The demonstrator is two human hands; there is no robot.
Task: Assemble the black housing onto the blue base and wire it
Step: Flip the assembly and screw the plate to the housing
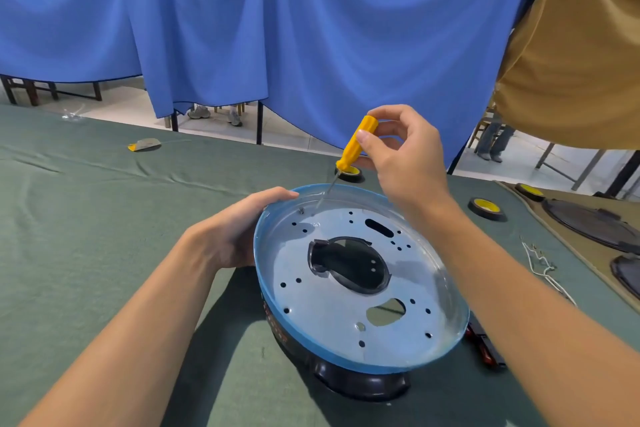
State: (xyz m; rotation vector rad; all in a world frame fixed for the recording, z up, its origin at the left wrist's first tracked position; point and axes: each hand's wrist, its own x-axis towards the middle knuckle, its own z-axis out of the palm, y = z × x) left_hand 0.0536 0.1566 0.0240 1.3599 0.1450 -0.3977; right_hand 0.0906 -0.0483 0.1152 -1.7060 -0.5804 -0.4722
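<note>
The blue base (322,305), a round dish with a blue rim and a holed metal plate inside, sits on top of the black housing (363,385) near the front edge of the green table cloth (104,218). The left hand (239,232) grips the dish's left rim, fingers curled over the edge. The right hand (405,163) pinches a yellow screwdriver (356,144) by its handle, shaft slanting down to the far-left part of the plate, just beside a small screw (301,210) (whether the tip touches the screw is too fine to tell). A roll of tape (349,173) lies behind the dish, another roll (486,208) to the right. White wires (543,267) lie further right, and a red and black part (485,347) lies just beside the housing. A blue curtain (277,28) hangs beyond the table.
</note>
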